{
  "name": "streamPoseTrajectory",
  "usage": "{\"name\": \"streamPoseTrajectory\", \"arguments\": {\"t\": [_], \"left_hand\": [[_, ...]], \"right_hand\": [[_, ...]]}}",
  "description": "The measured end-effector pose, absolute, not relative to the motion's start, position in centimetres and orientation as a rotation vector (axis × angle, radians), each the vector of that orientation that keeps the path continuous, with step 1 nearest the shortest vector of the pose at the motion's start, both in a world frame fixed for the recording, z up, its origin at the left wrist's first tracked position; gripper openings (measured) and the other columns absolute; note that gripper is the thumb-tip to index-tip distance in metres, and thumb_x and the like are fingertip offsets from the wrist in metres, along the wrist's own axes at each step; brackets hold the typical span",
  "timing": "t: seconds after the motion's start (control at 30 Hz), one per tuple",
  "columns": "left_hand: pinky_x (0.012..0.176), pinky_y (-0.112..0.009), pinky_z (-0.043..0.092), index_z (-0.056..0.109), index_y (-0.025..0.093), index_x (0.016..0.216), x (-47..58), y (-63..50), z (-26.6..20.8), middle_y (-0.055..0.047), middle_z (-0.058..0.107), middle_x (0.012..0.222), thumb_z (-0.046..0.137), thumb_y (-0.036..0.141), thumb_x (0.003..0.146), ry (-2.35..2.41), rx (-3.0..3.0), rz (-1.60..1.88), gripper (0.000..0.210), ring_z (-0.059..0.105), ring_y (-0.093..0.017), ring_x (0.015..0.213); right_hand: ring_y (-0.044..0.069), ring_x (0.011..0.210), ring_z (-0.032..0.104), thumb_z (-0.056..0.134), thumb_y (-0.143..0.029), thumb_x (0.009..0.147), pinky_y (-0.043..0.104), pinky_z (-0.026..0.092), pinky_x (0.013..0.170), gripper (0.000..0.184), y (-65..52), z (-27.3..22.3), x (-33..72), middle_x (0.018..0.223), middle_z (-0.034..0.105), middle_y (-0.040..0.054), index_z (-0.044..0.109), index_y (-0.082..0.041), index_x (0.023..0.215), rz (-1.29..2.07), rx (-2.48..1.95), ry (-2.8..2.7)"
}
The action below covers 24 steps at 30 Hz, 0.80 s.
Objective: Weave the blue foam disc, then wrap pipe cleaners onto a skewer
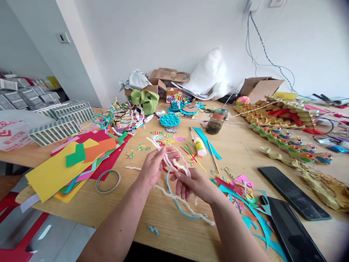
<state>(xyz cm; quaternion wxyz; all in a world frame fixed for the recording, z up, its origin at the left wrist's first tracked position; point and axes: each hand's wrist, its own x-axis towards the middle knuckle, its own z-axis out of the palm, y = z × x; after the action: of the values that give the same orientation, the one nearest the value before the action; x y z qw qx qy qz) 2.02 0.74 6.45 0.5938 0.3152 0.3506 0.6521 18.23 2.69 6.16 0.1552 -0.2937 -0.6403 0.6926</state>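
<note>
Forearms nearest, and here left fingers and right fingers both pinch pale fuzzy strands between them, a blue strand curving below! Looks like a shaping step; next calls for a steady twist.

Left hand and right hand pinch pink strands — pipe cleaners, perhaps — above the wooden table.

Bare forearms outstretched, left hand and right hand close together in pinch grips.
</note>
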Motion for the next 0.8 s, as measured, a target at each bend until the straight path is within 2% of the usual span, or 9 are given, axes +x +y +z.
{"name": "streamPoseTrajectory", "arguments": {"t": [0.13,0.23,0.33,0.47,0.63,0.8], "left_hand": [[0.073,-0.035,0.052,0.064,0.013,0.104,2.1,0.7,6.1,-0.011,0.071,0.092,0.063,0.04,0.077,0.801,0.741,1.487,0.038,0.068,-0.024,0.083],[0.073,-0.034,0.051,0.064,0.012,0.105,2.5,0.5,6.1,-0.013,0.071,0.093,0.063,0.039,0.077,0.78,0.763,1.422,0.038,0.067,-0.024,0.084],[0.071,-0.03,0.051,0.066,0.01,0.098,2.9,0.3,6.2,-0.013,0.071,0.093,0.064,0.035,0.077,0.752,0.815,1.376,0.033,0.067,-0.022,0.085],[0.059,-0.027,0.05,0.066,0.011,0.086,3.4,0.2,6.1,-0.012,0.071,0.087,0.065,0.034,0.075,0.756,0.756,1.389,0.026,0.067,-0.023,0.079],[0.067,-0.032,0.053,0.064,0.011,0.08,3.5,0.4,5.4,-0.012,0.071,0.077,0.06,0.026,0.078,0.728,0.533,1.404,0.016,0.068,-0.023,0.078],[0.065,-0.031,0.053,0.064,0.011,0.083,2.5,0.9,5.3,-0.01,0.071,0.076,0.057,0.024,0.081,0.708,0.492,1.422,0.015,0.068,-0.021,0.07]], "right_hand": [[0.005,0.032,0.042,0.051,-0.058,0.08,0.015,0.034,0.031,0.043,2.7,6.1,18.3,0.045,0.053,-0.0052,0.053,-0.015,0.076,1.872,-0.891,-1.789],[0.004,0.029,0.036,0.048,-0.058,0.082,0.014,0.029,0.03,0.043,2.8,5.8,18.4,0.042,0.051,-0.0066,0.052,-0.016,0.073,1.858,-0.888,-1.746],[0.004,0.028,0.035,0.047,-0.058,0.083,0.015,0.028,0.029,0.043,2.8,5.7,18.4,0.041,0.05,-0.0065,0.052,-0.016,0.073,1.843,-0.889,-1.754],[0.004,0.027,0.036,0.046,-0.06,0.082,0.015,0.026,0.029,0.045,2.8,5.7,18.2,0.04,0.051,-0.0061,0.053,-0.016,0.073,1.842,-0.899,-1.831],[0.004,0.026,0.031,0.045,-0.061,0.082,0.015,0.023,0.029,0.047,2.6,5.6,17.8,0.034,0.045,-0.0074,0.052,-0.017,0.067,1.736,-0.934,-1.976],[0.006,0.027,0.038,0.045,-0.065,0.079,0.017,0.029,0.029,0.05,2.7,5.5,17.9,0.04,0.052,-0.0047,0.055,-0.016,0.074,1.811,-0.938,-1.89]]}}
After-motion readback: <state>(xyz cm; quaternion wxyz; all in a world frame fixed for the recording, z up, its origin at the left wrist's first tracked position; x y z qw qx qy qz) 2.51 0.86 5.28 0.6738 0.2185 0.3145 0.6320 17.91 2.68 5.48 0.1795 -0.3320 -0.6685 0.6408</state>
